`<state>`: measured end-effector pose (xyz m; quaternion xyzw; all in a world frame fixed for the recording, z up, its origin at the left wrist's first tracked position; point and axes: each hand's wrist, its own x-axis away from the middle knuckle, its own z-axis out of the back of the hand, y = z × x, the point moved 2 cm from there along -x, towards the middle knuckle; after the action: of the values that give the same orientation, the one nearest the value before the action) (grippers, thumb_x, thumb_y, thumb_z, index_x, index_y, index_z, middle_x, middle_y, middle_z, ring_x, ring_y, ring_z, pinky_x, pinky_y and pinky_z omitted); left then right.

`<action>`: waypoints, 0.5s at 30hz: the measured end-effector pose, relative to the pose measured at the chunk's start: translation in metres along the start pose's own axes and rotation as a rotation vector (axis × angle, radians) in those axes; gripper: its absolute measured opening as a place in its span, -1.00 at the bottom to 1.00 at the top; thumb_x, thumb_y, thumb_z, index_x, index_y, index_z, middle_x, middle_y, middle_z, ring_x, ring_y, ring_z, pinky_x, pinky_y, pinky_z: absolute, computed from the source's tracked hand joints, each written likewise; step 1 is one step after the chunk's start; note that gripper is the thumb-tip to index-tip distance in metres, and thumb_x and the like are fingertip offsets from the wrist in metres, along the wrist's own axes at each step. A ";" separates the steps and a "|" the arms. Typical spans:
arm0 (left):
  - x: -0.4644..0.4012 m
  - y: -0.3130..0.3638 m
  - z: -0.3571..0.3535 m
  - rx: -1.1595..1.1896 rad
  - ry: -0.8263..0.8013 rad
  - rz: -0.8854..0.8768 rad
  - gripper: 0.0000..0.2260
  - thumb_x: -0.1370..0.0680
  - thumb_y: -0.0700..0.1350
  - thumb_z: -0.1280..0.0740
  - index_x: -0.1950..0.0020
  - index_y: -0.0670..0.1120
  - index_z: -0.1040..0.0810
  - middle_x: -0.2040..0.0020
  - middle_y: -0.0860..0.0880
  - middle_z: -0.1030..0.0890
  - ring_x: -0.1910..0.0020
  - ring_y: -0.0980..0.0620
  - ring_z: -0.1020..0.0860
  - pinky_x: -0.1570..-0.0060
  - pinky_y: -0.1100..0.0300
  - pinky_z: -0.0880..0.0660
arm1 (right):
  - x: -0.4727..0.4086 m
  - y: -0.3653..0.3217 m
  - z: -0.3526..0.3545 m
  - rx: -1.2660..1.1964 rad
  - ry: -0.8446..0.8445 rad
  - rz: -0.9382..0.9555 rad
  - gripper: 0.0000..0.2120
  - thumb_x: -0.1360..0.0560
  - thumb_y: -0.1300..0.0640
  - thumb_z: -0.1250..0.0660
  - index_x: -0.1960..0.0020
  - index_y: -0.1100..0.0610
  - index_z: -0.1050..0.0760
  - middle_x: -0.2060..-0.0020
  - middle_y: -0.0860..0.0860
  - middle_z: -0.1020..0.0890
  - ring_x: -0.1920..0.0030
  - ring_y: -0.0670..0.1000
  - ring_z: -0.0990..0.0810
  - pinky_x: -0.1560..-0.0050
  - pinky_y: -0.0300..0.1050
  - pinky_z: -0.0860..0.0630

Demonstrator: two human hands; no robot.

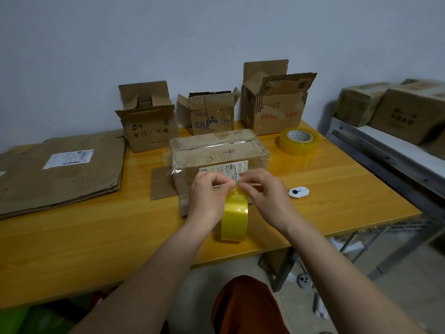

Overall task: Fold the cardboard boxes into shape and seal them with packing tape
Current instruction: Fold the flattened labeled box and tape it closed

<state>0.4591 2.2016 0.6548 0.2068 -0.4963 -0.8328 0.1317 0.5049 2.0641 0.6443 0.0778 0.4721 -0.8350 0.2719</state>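
Note:
A closed cardboard box (216, 153) with a "4" written on top lies in the middle of the yellow wooden table (96, 225). Clear tape runs across its top. In front of the box hangs a yellow roll of packing tape (234, 219). My left hand (208, 197) and my right hand (263, 192) meet above the roll, and both pinch the stretch of clear tape that runs from the roll up to the box's near face. A loose end of tape sticks out at the box's left side.
Three open cardboard boxes (149, 119) (210, 114) (274, 102) stand along the wall. Flattened cardboard (60, 172) lies at the left. A second tape roll (299, 141) and a small white device (298, 192) sit at the right. A metal rack (385, 150) holds more boxes.

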 end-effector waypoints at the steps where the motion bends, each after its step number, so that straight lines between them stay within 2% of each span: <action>1: 0.000 0.001 -0.001 0.003 -0.004 -0.002 -0.94 -0.47 -0.15 -0.45 0.18 -0.01 -0.61 0.01 0.02 -0.53 -0.05 0.05 -0.51 -0.10 0.16 -0.46 | -0.001 0.001 0.001 0.020 0.012 -0.033 -0.89 -0.51 0.14 -0.36 -0.02 0.09 -0.61 0.04 -0.03 -0.63 0.03 -0.08 -0.58 -0.02 -0.07 -0.56; 3: -0.001 0.002 -0.005 0.021 -0.015 -0.002 -0.90 -0.47 -0.14 -0.45 0.21 0.02 -0.60 0.07 0.04 -0.57 0.01 0.07 -0.53 0.00 0.22 -0.47 | -0.002 0.001 0.004 -0.013 0.035 -0.083 -0.93 -0.51 0.13 -0.37 0.06 0.09 -0.63 0.15 -0.05 -0.65 0.09 -0.07 -0.60 0.06 -0.09 -0.57; 4: -0.002 0.002 -0.007 0.037 -0.015 0.005 -0.88 -0.47 -0.14 -0.45 0.23 0.05 -0.59 0.10 0.06 -0.59 0.03 0.08 -0.55 0.05 0.25 -0.47 | -0.001 0.001 0.006 -0.047 0.045 -0.103 -0.89 -0.51 0.13 -0.37 0.00 0.09 -0.63 0.11 -0.05 -0.66 0.06 -0.06 -0.61 0.03 -0.10 -0.57; 5: -0.004 0.002 -0.009 0.055 -0.005 0.015 -0.85 -0.47 -0.13 -0.45 0.25 0.07 -0.58 0.14 0.08 -0.60 0.06 0.09 -0.56 0.09 0.28 -0.47 | 0.001 0.001 0.007 -0.087 0.044 -0.135 -0.79 -0.51 0.10 -0.36 -0.13 0.10 -0.59 0.02 -0.06 -0.65 -0.01 -0.06 -0.61 -0.03 -0.11 -0.57; 7: -0.007 0.002 -0.015 0.101 0.044 0.047 -0.82 -0.47 -0.12 -0.46 0.29 0.10 -0.57 0.19 0.12 -0.61 0.08 0.08 -0.59 0.12 0.26 -0.49 | 0.007 0.000 0.009 -0.162 0.000 -0.243 -0.40 -0.49 -0.01 -0.38 -0.47 0.04 -0.28 -0.19 -0.10 -0.55 -0.16 -0.08 -0.55 -0.14 -0.08 -0.53; 8: -0.009 0.002 -0.019 0.133 0.068 0.069 -0.82 -0.46 -0.11 -0.46 0.29 0.10 -0.57 0.20 0.11 -0.61 0.08 0.06 -0.60 0.09 0.19 -0.53 | 0.009 0.000 0.010 -0.164 -0.035 -0.313 -0.27 -0.45 -0.07 -0.41 -0.51 0.03 -0.16 -0.21 -0.10 -0.53 -0.18 -0.08 -0.54 -0.16 -0.06 -0.52; 9: -0.009 0.002 -0.024 0.169 0.081 0.090 -0.83 -0.47 -0.11 -0.46 0.28 0.10 -0.58 0.19 0.09 -0.63 0.09 0.03 -0.61 0.04 0.08 -0.57 | 0.011 0.002 0.013 -0.157 -0.080 -0.366 -0.26 -0.42 -0.08 -0.44 -0.48 0.06 -0.20 -0.16 -0.08 -0.56 -0.14 -0.06 -0.56 -0.15 -0.04 -0.54; 11: -0.009 0.002 -0.034 0.210 0.075 0.109 -0.87 -0.48 -0.10 -0.44 0.24 0.09 -0.60 0.13 0.02 -0.65 0.06 -0.01 -0.62 -0.02 -0.05 -0.58 | 0.011 0.009 0.019 -0.182 -0.166 -0.410 -0.48 -0.40 0.01 -0.49 -0.28 0.15 -0.46 0.02 -0.03 -0.67 0.01 -0.05 -0.64 -0.02 -0.12 -0.59; 12: -0.008 0.002 -0.039 0.219 0.056 0.100 -0.91 -0.50 -0.09 -0.42 0.19 0.08 -0.62 0.08 -0.01 -0.65 0.04 -0.01 -0.62 -0.03 -0.05 -0.58 | 0.010 0.013 0.023 -0.212 -0.162 -0.425 -0.57 -0.40 0.07 -0.50 -0.20 0.18 -0.52 0.08 0.00 -0.69 0.07 -0.05 -0.66 0.04 -0.17 -0.60; 13: -0.009 0.002 -0.042 0.225 0.027 0.079 -0.93 -0.53 -0.09 -0.38 0.12 0.05 -0.64 0.04 -0.03 -0.66 0.03 0.00 -0.62 -0.04 -0.02 -0.58 | 0.008 0.017 0.028 -0.218 -0.133 -0.434 -0.61 -0.40 0.11 -0.50 -0.17 0.20 -0.54 0.08 0.02 -0.69 0.07 -0.03 -0.66 0.04 -0.14 -0.60; 15: -0.012 0.001 -0.043 0.150 0.009 -0.018 -0.86 -0.58 -0.08 -0.32 -0.03 -0.03 -0.66 -0.01 -0.03 -0.66 0.03 0.10 -0.60 -0.03 0.20 -0.56 | 0.000 0.028 0.040 -0.002 -0.032 -0.396 -0.61 -0.41 0.14 -0.49 -0.20 0.16 -0.53 -0.06 0.04 -0.65 -0.07 0.02 -0.62 -0.10 -0.03 -0.56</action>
<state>0.4902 2.1728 0.6394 0.2243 -0.5548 -0.7935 0.1106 0.5248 2.0199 0.6455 -0.0304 0.4747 -0.8727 0.1099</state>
